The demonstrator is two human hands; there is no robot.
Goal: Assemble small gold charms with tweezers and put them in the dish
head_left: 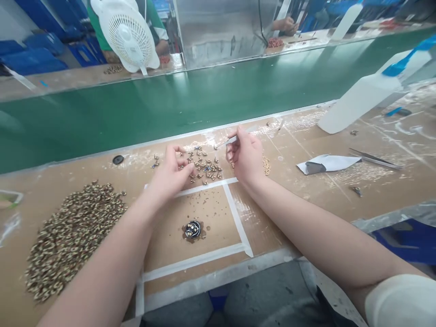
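My left hand (173,171) rests at the left side of a loose cluster of small metal parts (207,167), fingers curled; whatever its fingertips hold is too small to tell. To the right of that cluster, my right hand (245,152) is closed round a thin pointed tool (225,142), whose tip points left over the parts. Small gold beads (266,166) lie just beyond the right wrist. Nearer to me, a round black dish (192,229) with small pieces in it sits inside a white tape frame (194,263).
A large heap of small parts (75,236) covers the left. At right are a white bottle (361,102), tweezers (374,160) and a folded paper (329,163). Beyond the green belt (204,97) stand a fan (127,36) and other people.
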